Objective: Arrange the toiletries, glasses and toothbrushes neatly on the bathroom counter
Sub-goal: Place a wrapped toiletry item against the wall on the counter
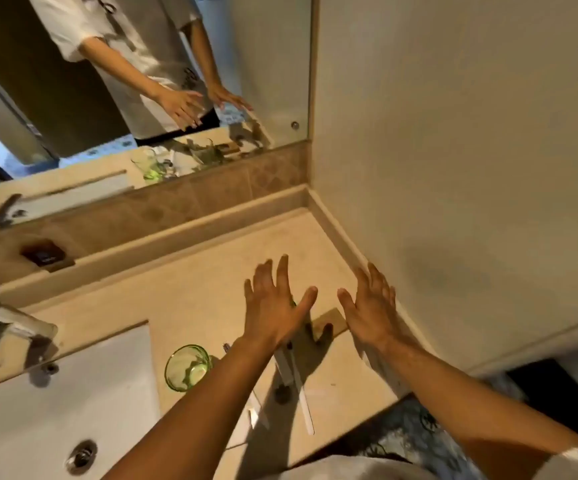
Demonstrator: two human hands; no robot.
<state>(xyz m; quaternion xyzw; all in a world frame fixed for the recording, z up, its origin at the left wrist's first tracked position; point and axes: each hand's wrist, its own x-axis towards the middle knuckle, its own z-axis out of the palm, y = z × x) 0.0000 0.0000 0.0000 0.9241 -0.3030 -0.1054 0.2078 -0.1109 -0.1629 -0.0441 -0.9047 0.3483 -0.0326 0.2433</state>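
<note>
Hands (322,306) splayed flat (seemingly hovering).

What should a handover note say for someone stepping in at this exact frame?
Left hand: open, fingers spread, holding nothing, above the counter.
Right hand: open, empty, near the side wall.
Green glass: upright on the counter beside the sink.
Toothbrushes: lying loose on the counter below the left hand.
Wooden tray: between the hands, partly hidden.
Done: nothing looks arranged yet.
Left: put toothbrushes, glass and toiletries in order.
</note>
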